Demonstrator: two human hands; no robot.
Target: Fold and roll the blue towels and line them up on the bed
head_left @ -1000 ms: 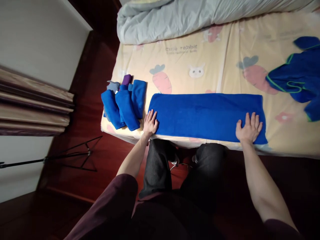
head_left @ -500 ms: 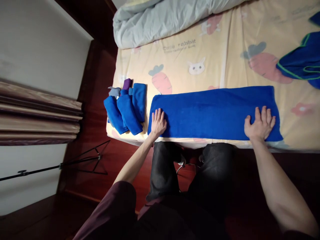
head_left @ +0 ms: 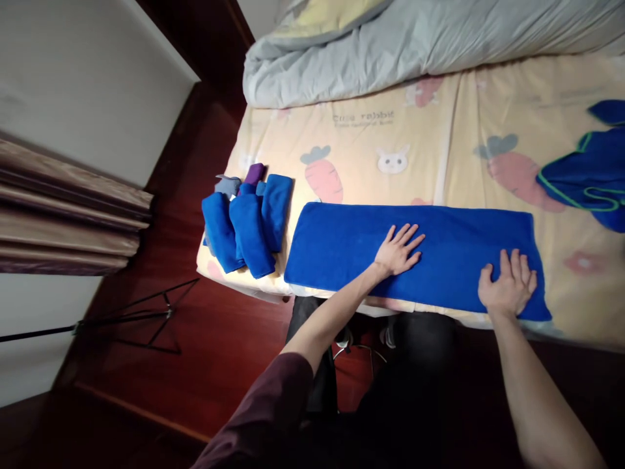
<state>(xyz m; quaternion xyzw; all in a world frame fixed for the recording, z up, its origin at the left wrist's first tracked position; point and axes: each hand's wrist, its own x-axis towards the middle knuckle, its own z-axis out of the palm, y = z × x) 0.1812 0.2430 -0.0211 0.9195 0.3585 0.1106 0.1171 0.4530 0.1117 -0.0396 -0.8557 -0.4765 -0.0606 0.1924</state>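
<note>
A long blue towel, folded into a strip, lies flat along the near edge of the bed. My left hand rests palm down near the towel's middle, fingers spread. Flat on the towel's right end, close to the near edge, is my right hand, its fingers apart too. Neither hand grips anything. To the left of the towel stand several rolled blue towels, with a purple roll and a grey one behind them.
The bed sheet is yellow with carrots and rabbits. A grey duvet is bunched at the far side. Blue cloth with green trim lies at the right. A black tripod stands on the dark wood floor at the left.
My left hand slid from the towel's left end to its middle. My right hand stayed on the right end. The view shifted a little.
</note>
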